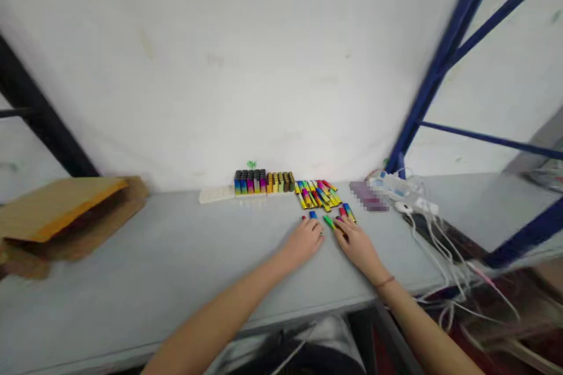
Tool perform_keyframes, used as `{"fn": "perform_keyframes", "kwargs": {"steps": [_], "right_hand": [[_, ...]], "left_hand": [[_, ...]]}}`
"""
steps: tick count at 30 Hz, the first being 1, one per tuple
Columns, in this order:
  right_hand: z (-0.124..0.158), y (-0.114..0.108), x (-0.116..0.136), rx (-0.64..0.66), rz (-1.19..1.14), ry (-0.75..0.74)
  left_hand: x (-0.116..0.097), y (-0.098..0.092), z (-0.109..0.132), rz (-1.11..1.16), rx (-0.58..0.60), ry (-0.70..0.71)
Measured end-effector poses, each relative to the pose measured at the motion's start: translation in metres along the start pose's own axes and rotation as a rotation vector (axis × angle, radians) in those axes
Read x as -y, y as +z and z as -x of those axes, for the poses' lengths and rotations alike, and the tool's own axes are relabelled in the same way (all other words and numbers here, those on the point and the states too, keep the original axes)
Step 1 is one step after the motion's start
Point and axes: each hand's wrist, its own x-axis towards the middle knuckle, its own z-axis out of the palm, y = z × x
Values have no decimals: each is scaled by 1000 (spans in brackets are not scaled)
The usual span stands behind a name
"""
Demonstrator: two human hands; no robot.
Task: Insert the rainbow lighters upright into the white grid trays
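My left hand [306,238] rests on the grey table with its fingers curled. A blue lighter [312,214] and a small red end stick out beyond its fingertips. Close by on the right, my right hand [357,243] has its thumb and fingers closed around a green lighter [329,222]. More lighters, red and blue [348,211], show at its fingertips; whether they are held or only touched is unclear. Just past both hands lies a loose pile of multicoloured lighters [317,194]. Left of the pile, dark-topped lighters [250,182] and yellow-gold lighters [280,182] stand upright in rows.
A white perforated tray [215,194] lies beside the rows against the wall. An open cardboard box [65,211] takes up the table's left end. On the right are a blurred purple item [369,196], power strips [402,188] with white cables, and a blue metal frame [433,79].
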Motion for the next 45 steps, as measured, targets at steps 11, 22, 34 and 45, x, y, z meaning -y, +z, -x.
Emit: {"fn": "perform_keyframes", "kwargs": {"steps": [11,22,34,45], "right_hand": [[-4,11,-6,61,-26,66],[-45,-6,-36,20,-32,153],[-29,9,-48,61,-62,143],[-31,3,-47,-190,-25,44]], "left_hand": [[8,4,-6,138,39,-2],[-13,11,-42,-4,100,22],[-17,27,-62,41,-56,-69],[94,-59,22,-53,-326,-82]]}}
